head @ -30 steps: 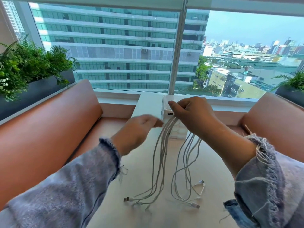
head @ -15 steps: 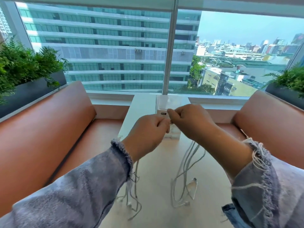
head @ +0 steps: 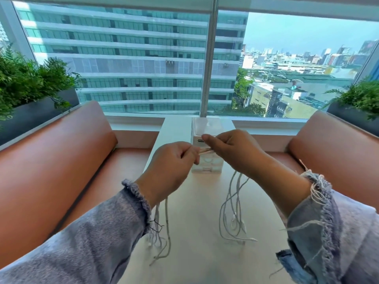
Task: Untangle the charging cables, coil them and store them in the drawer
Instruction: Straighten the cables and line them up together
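In the head view, the left hand [head: 172,162] and right hand [head: 231,150] each pinched the white charging cables [head: 168,220], with a short stretch taut between them. Loose ends hung below both hands onto the counter [head: 194,201]. A small white drawer unit [head: 207,167] stood just beyond them.

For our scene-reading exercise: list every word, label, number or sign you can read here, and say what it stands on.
Dark label on the white drawer box: print too blurred to read.
Distant city buildings outside the window: any signs too small to read.
Charging cables: no print visible.
Nothing here is legible.
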The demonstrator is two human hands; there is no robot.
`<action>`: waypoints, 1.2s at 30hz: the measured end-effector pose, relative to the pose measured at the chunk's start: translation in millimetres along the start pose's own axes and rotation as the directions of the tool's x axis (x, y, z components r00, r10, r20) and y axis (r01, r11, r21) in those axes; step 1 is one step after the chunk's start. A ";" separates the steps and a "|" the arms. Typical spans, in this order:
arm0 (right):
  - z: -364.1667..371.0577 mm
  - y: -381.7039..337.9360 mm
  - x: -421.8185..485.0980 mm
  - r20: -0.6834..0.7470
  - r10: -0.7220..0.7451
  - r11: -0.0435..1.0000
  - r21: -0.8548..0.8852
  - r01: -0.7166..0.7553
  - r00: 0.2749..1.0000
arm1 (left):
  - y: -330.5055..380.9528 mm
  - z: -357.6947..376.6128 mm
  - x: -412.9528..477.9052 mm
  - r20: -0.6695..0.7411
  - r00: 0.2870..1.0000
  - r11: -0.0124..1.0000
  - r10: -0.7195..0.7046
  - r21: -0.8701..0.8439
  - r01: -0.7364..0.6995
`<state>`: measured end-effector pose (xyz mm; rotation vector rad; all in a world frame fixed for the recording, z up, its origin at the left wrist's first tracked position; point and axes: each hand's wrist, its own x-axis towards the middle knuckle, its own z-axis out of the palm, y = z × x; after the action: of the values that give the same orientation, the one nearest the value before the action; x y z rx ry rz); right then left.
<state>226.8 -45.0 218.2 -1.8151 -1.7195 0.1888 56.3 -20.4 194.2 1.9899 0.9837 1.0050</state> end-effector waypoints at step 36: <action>8.8 63.9 -10.0 -0.039 0.128 0.965 0.236 -0.115 0.991 | -21.5 -13.6 -18.7 -0.037 0.999 0.991 -0.003 -0.135 -0.002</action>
<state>275.4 -48.7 174.7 -1.7344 -1.4819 0.3737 30.2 -22.9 176.5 1.8660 0.9114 1.0826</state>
